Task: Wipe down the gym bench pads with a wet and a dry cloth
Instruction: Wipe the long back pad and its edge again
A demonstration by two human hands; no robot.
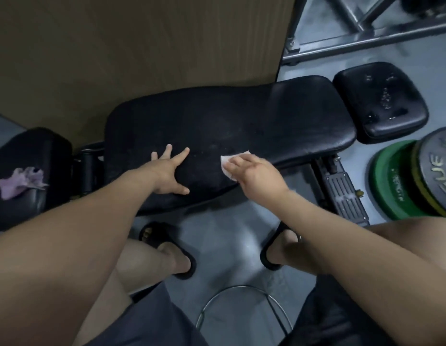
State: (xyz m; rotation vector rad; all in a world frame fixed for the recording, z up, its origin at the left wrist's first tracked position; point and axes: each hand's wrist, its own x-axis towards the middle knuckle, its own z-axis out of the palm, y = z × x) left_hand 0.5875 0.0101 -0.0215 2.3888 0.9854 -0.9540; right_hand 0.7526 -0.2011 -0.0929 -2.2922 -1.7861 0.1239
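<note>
The long pad is black and lies across the middle. The left hand rests flat on it, with fingers spread wide and holding nothing. The right hand is just beside it, near the front edge of the pad. Its fingers are bent over a white cloth and hold it down on the pad. It looks a bit blurry.

A purple cloth lies crumpled on the left pad, well apart from both hands. The small pad on the right has drops of water on it. Round weights, one green, lie on the grey floor near that pad. A brown wall stands behind the long pad. The person's feet are in black sandals below it.
</note>
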